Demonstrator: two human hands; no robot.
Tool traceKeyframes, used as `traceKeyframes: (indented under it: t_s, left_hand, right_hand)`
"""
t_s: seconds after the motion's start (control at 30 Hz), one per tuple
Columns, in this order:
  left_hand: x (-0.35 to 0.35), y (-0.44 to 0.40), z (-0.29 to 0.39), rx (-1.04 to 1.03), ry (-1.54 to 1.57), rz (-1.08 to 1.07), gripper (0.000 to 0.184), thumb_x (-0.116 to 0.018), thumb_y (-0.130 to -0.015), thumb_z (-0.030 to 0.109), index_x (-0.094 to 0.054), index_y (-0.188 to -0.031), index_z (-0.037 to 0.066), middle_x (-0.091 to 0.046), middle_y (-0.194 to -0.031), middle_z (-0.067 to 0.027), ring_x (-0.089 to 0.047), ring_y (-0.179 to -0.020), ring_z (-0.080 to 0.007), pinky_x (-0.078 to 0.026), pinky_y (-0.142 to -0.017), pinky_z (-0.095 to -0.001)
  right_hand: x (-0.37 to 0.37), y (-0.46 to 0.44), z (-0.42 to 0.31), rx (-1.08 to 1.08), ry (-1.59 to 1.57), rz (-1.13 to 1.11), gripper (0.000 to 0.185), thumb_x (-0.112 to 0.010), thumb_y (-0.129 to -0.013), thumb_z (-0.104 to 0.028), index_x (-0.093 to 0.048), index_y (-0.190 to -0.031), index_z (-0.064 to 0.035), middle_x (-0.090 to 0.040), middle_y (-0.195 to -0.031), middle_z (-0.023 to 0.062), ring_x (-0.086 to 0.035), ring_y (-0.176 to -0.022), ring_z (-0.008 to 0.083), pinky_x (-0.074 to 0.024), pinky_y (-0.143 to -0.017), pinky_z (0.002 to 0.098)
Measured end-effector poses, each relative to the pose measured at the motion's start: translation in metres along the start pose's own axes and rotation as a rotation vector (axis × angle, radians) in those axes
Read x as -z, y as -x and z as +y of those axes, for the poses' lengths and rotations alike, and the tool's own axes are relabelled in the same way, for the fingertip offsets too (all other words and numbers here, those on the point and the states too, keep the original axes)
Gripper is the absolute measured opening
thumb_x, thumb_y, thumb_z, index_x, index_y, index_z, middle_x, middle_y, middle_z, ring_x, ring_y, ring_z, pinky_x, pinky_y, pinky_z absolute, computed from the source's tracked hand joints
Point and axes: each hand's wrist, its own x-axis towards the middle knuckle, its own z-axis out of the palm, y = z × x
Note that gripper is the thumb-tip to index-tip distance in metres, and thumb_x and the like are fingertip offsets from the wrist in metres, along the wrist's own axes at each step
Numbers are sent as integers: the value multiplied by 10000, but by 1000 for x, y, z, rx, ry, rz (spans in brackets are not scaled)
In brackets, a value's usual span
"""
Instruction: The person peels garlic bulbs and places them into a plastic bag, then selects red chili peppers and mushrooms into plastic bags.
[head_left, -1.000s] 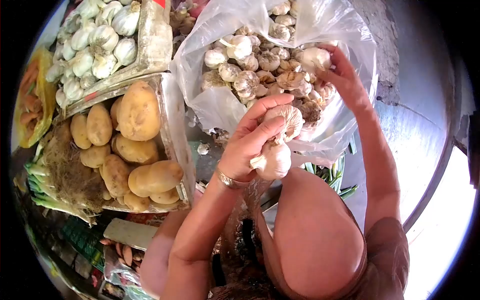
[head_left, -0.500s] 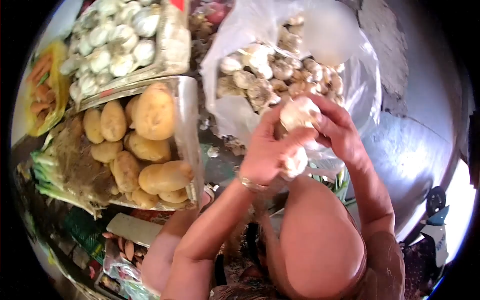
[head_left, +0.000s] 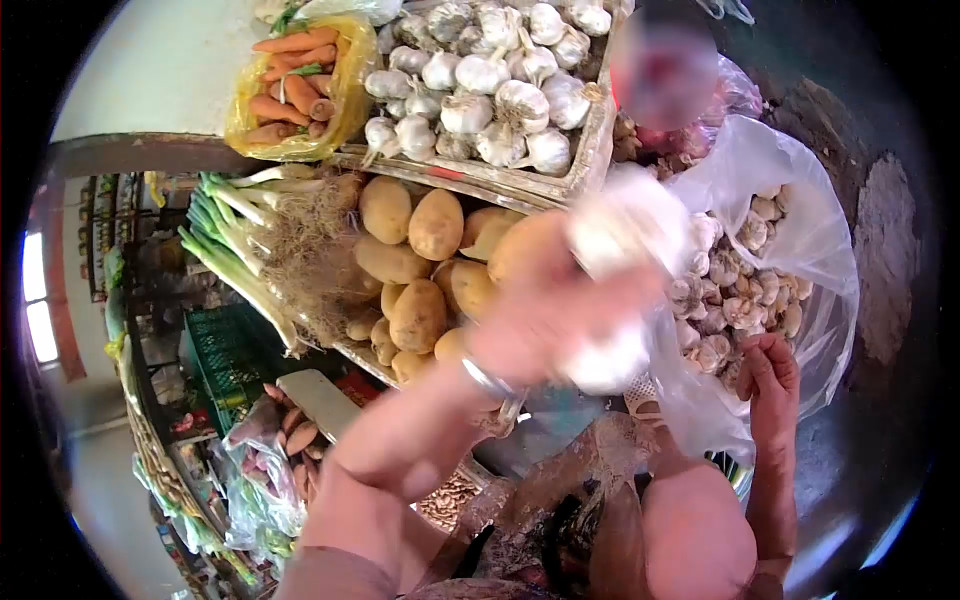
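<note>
Garlic (head_left: 630,220), pale, rounded and blurred, is grasped in the left hand (head_left: 545,305), which hides the right edge of the potato crate (head_left: 363,362); a second white bulb (head_left: 612,362) shows below the palm. The right hand (head_left: 770,378), fingers bent, is at the lower edge of the crumpled, translucent plastic bag (head_left: 690,405); whether it grips anything, I cannot tell. Papery, brown-stained bulbs (head_left: 742,312) lie inside that bag.
</note>
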Motion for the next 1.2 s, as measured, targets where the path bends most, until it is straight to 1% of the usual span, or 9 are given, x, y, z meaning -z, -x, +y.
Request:
traceKeyframes:
  t_s: [0.13,0.17,0.33,0.43,0.5,0.7,0.77,1.07,1.2]
  left_hand:
    - [82,-36,77,-123,-146,277,657,-718,-820,382,-482,-1309,14,-606,-1192,-162,-658,-978,-247,-596,-703,-354]
    - [99,-47,94,-202,-256,314,650,-669,-862,359,-436,-1343,-11,-597,-1204,-179,-653,-1030,-294,-619,-604,-381]
    - [170,-106,137,-318,-581,274,623,-654,-868,417,-483,-1341,49,-618,-1154,-96,-592,-1111,-232,-567,-796,-372]
    - [208,-148,137,-215,-1153,420,669,-642,-867,471,-494,-1347,30,-611,-1217,-98,-536,-1193,-206,-503,-887,-365]
    - [239,-173,126,-417,-1654,241,664,-678,-838,466,-531,-1318,31,-623,-1231,-109,-623,-1059,-208,-494,-895,-317]
    - [224,-166,119,-370,-1217,485,608,-545,-926,458,-488,-1380,58,-544,-1355,-114,-522,-1222,-212,-413,-1002,-313]
    - [241,-162,112,-612,-871,604,442,-498,-959,367,-617,-1200,16,-670,-1140,-94,-591,-1074,-188,-419,-939,-284]
    - [239,-120,62,-753,-1178,684,558,-517,-928,387,-485,-1354,27,-507,-1347,-215,-435,-1276,-353,-331,-1070,-410]
    - [228,-96,53,-781,-1184,555,587,-612,-858,301,-462,-1379,78,-517,-1328,-172,-449,-1230,-328,-353,-1057,-400]
  right_hand:
    - [-2,1,5,-134,-35,37,115,-512,-955,-91,-616,-955,-42,-470,-622,-38,-394,-537,42,-312,-495,199]
    - [-3,0,6,-135,-38,39,115,-512,-955,-91,-616,-955,-42,-470,-622,-38,-394,-537,42,-312,-495,199]
    - [-5,-5,12,-151,19,23,100,-528,-951,-102,-617,-942,-58,-466,-590,-44,-372,-486,32,-274,-457,201]
    - [-6,-8,13,-160,33,15,102,-524,-947,-103,-614,-940,-55,-465,-580,-41,-371,-478,33,-271,-456,200]
    - [-4,-10,7,-174,42,9,114,-523,-937,-103,-618,-934,-40,-465,-593,-38,-383,-503,41,-290,-478,202]
    - [-4,-8,9,-192,41,22,129,-534,-923,-112,-627,-942,-25,-464,-608,-32,-394,-531,52,-313,-506,208]
    - [-4,-7,12,-186,10,11,128,-537,-925,-114,-626,-943,-24,-468,-619,-32,-397,-538,53,-316,-508,209]
    - [1,-5,13,-184,70,6,131,-524,-944,-114,-629,-967,-40,-467,-636,-40,-405,-558,48,-325,-510,210]
    - [1,-5,16,-185,77,23,132,-524,-948,-122,-627,-966,-41,-462,-643,-42,-411,-564,47,-330,-507,212]
